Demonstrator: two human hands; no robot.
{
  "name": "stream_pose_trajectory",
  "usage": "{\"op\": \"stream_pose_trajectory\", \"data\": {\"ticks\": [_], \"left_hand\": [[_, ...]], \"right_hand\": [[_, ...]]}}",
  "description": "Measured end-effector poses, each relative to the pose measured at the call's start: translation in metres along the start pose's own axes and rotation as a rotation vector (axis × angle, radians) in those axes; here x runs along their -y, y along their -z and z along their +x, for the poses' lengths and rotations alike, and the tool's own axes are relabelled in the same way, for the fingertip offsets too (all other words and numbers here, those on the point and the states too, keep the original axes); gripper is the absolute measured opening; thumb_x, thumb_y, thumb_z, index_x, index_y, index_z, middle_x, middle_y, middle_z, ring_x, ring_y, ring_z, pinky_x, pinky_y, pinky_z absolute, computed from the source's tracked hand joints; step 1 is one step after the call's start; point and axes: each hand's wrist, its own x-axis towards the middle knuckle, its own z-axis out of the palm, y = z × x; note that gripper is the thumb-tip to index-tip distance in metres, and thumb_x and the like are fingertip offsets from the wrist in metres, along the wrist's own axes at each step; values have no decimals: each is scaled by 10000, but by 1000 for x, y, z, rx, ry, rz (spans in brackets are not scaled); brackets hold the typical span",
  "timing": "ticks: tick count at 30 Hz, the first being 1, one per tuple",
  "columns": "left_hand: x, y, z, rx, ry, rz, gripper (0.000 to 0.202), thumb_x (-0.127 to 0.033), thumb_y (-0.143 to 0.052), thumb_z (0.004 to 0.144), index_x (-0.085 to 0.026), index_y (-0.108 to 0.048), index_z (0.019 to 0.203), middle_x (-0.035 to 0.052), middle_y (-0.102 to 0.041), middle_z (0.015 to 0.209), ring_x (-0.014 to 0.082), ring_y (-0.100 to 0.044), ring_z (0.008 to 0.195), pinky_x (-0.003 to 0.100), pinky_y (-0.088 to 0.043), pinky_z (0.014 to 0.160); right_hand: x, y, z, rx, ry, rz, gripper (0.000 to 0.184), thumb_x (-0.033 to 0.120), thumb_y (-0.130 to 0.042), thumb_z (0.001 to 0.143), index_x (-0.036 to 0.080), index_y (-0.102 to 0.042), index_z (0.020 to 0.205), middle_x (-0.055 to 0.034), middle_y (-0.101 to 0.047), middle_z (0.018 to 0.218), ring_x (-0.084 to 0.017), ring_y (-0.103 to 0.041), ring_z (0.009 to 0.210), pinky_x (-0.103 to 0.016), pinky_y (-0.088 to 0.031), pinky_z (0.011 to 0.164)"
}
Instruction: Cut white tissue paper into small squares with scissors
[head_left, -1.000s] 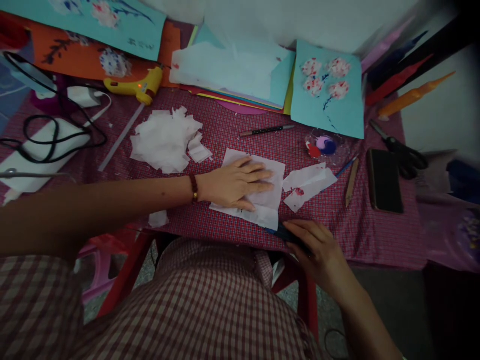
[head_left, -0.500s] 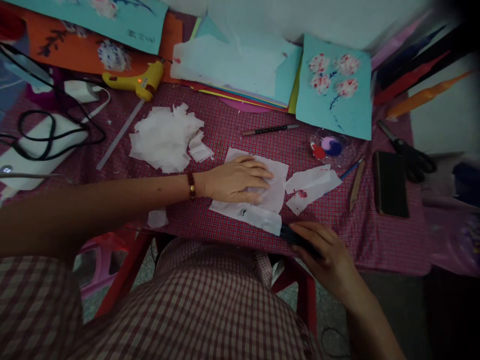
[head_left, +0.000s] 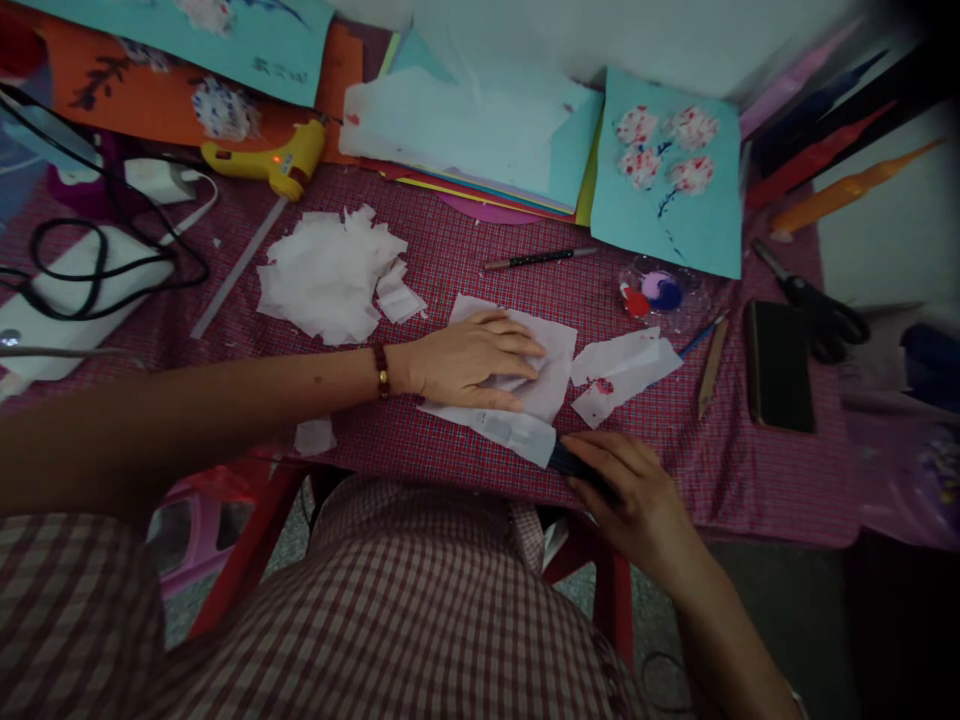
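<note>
My left hand lies flat, fingers stretched out, pressing on a sheet of thin white paper. A strip of white paper runs along the sheet's near side, partly raised. My right hand, near the table's front edge, is closed on a dark, long object that meets the strip's right end; its far end is hidden, and I cannot make out its kind. Right of the sheet lie torn white paper pieces with red stains. A loose pile of white paper squares sits beyond my left forearm.
Behind are a yellow glue gun, a pen, stacked coloured paper and a blue flower picture. To the right are a paint dish, a phone and black scissors. Cables lie left.
My right hand and the dark object have moved slightly left, and the strip's right end has shifted with them. My left hand stays flat on the sheet.
</note>
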Motion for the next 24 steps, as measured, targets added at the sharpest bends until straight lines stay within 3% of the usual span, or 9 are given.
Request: {"op": "stream_pose_trajectory", "data": {"ticks": [8,14,19,24], "left_hand": [[1,-1,0,-6,-23,41,504,-537,-456,919,-192,-611,1252,105,-538,1409,277,-423,1336,486,-216,1151],[-9,-4,-13,1,-27,316,537,-537,-443,934,-233,-489,1374,84,-449,1491,271,-339,1406,529,-88,1186],[-25,-18,-33,-80,202,491,489,-448,-432,962,-193,-472,1377,103,-481,1462,281,-391,1375,537,-140,1176],[-35,-18,-38,-188,357,465,460,-412,-399,977,-163,-489,1353,109,-533,1409,268,-438,1327,522,-184,1168]], "right_hand": [[-12,11,-20,66,-48,23,420,134,-598,893,248,-523,1289,-81,-620,1161,-247,-570,1034,-426,-487,858],[-9,10,-15,7,-10,-32,387,147,-593,905,236,-528,1276,-95,-634,1158,-253,-581,1008,-432,-494,838],[-9,3,-13,-25,8,-43,391,154,-599,904,230,-526,1281,-96,-649,1143,-258,-584,1006,-432,-495,836],[-9,-3,-11,-53,14,-52,387,171,-593,906,223,-522,1283,-95,-662,1126,-263,-590,998,-441,-491,843]]}}
